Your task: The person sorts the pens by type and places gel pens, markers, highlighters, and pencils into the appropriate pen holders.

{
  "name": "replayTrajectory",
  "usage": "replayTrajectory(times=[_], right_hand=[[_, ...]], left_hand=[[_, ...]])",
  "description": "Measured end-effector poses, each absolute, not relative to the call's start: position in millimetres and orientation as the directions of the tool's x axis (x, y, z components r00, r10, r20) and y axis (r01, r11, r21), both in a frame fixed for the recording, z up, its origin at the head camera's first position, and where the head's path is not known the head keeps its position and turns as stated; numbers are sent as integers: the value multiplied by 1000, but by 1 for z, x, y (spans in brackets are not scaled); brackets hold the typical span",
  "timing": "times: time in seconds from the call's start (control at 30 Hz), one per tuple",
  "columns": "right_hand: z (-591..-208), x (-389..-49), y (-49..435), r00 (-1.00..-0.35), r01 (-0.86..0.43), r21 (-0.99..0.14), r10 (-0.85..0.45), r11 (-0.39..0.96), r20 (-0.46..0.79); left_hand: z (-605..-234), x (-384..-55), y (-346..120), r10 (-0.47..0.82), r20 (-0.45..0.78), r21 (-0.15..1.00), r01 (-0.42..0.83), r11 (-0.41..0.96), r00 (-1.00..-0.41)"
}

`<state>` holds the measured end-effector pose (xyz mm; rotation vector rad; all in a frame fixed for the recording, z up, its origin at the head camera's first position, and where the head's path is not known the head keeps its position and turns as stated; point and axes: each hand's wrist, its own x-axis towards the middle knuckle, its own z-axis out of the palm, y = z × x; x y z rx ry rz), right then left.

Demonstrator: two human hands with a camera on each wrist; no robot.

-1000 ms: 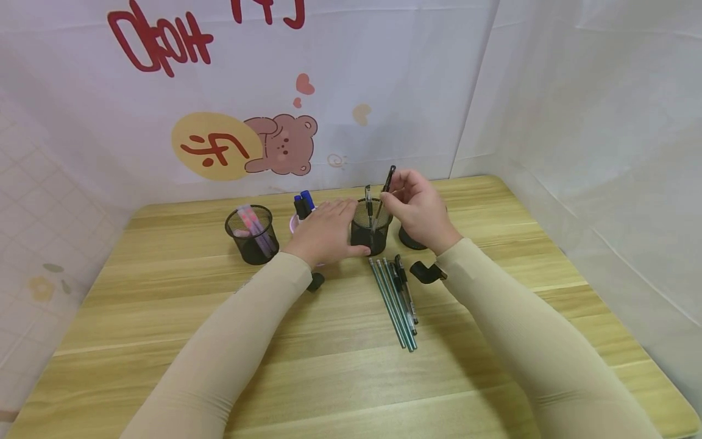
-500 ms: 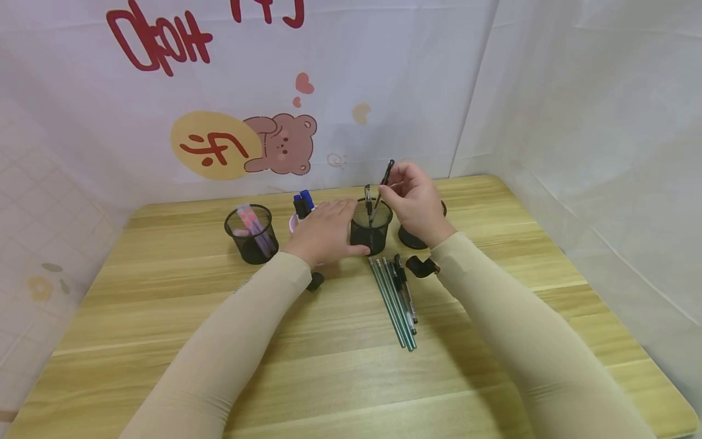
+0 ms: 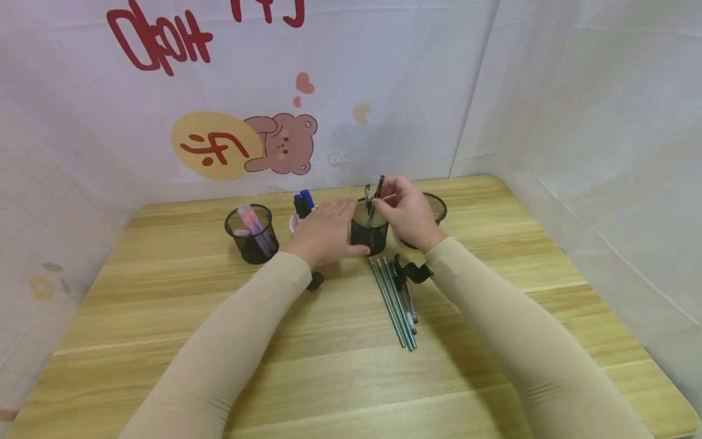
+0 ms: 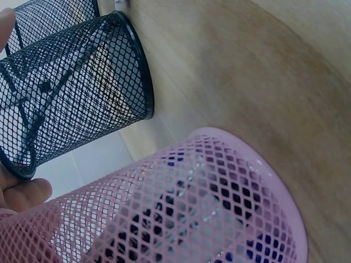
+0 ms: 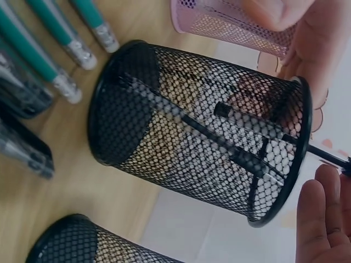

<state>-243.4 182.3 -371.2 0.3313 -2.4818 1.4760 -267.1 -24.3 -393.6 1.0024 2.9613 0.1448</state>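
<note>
pen in rt hand (image 3: 379,186): steep tilt, top twd 1; lower end inside mid cup (image 3: 368,236), short of its base per rt-wrist view.
rt hand (image 3: 407,212): narrow pinch, thumb + fingers on the pen, at the cup's 2.
lt hand (image 3: 328,230): no pinch; fingers spread at the cup's 9, thumb out across its front, at 6.
moving room: tight at the cup, hands at 9 & 2, pencil ends just below at 6; wide stretch of wood from there dn to 6.
edges: tbl (image 3: 318,384) far edge close behind cups at 12; rt edge slants 1 to 4, well apart from cups.
surface: lt wood grain; 3 green pencils (image 3: 388,299) & 2 loose pens (image 3: 406,289) side by side at 5.
room: white cloth wall (image 3: 411,91) at 12; bear print (image 3: 286,146) & red lettering (image 3: 159,39) twd 11.
mid cup: blk mesh, upright; 2nd pen (image 3: 368,195) stands in it, capped end above rim.
pink cup (image 4: 269,175): mesh, at 9, mostly behind lt hand; blue- & blk-capped markers (image 3: 304,201).
lt cup (image 3: 255,247): blk mesh, farther at 9; pink/purple sticks, leaning.
rt cup (image 3: 437,210): blk mesh, at 3, partly behind rt hand; contents can't tell.
</note>
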Motion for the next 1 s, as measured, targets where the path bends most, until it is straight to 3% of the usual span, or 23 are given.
replayTrajectory(times=[0.3,1.0], right_hand=[[-381,-244,185,-961,-274,-817,-102,507,259],[-384,-232,202,-941,-335,-801,-125,497,315]], left_hand=[[-393,-267,-25,608,31,108,607,787,-794],[-396,-268,-24,607,30,108,606,788,-794]])
